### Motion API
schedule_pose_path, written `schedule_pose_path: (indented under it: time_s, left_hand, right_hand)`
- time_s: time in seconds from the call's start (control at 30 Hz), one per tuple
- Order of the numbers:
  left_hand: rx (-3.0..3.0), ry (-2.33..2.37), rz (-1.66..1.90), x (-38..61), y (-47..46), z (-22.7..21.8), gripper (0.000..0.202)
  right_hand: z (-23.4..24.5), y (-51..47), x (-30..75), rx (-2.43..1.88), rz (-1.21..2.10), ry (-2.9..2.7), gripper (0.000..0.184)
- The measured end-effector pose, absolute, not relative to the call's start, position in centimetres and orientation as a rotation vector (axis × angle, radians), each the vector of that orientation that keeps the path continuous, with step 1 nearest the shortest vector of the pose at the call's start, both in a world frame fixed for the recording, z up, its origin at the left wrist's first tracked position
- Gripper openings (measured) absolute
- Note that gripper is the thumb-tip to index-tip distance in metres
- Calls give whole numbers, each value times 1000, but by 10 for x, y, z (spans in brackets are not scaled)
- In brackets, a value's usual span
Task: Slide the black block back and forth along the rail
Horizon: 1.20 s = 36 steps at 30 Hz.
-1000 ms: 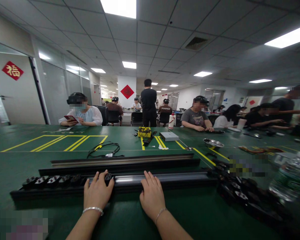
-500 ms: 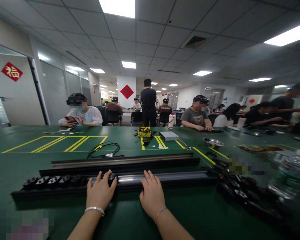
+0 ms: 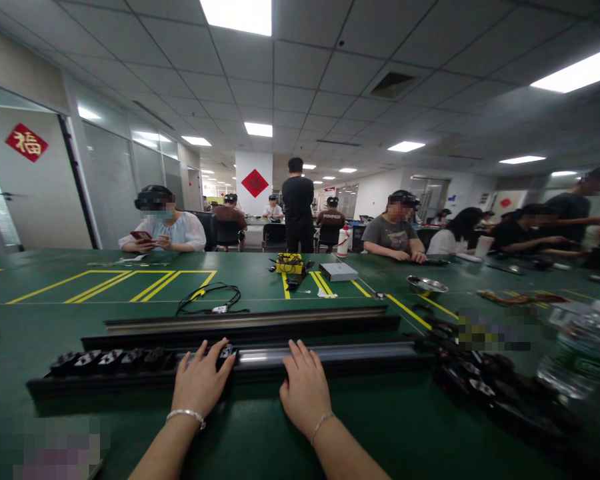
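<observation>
A long black rail (image 3: 330, 360) with a shiny grey channel lies across the table in front of me. Several small black modules, which look like sockets (image 3: 111, 360), stand in a row on its left part. My left hand (image 3: 200, 380) rests over the rail, thumb and index finger around one more black socket module (image 3: 227, 351); the palm hides part of it. My right hand (image 3: 305, 390) lies on the rail farther right, fingers stretched out and holding nothing. A second black rail (image 3: 250, 323) lies just behind, parallel to the first.
A pile of black parts (image 3: 500, 387) and a water bottle (image 3: 580, 350) are at the right. Beyond the rails lie a black cable (image 3: 210, 298), a yellow block with wires (image 3: 290, 264), a grey box (image 3: 338, 271) and a metal bowl (image 3: 427, 285). People sit across the green table (image 3: 40, 320).
My left hand has shifted very slightly and keeps its fingers at the same module. My right hand stays in place. The person across at left has lowered the red phone a little.
</observation>
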State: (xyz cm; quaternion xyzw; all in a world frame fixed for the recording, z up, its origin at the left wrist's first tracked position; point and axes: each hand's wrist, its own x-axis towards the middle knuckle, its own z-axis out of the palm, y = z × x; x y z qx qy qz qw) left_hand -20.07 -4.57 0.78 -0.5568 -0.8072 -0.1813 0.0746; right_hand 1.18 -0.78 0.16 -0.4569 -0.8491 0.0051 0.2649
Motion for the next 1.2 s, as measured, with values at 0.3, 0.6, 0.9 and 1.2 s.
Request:
schedule_pose_path:
  time_s: [0.3, 0.6, 0.9, 1.2]
  left_hand:
    - [-1693, -2474, -520, -200, -47, 12, 48]
    - [-1715, -2400, -527, -199, -47, 9, 51]
    - [-1857, -2294, -489, -192, -47, 10, 51]
    - [-1837, -2324, -469, -193, -47, 10, 50]
  right_hand:
    - [1, -8, 12, -1218, 26, -2279, 34]
    - [0, -8, 11, -1246, 13, -2292, 35]
    - [-1, -8, 12, -1226, 13, -2287, 33]
    - [-1, -8, 12, -1246, 2, -2301, 34]
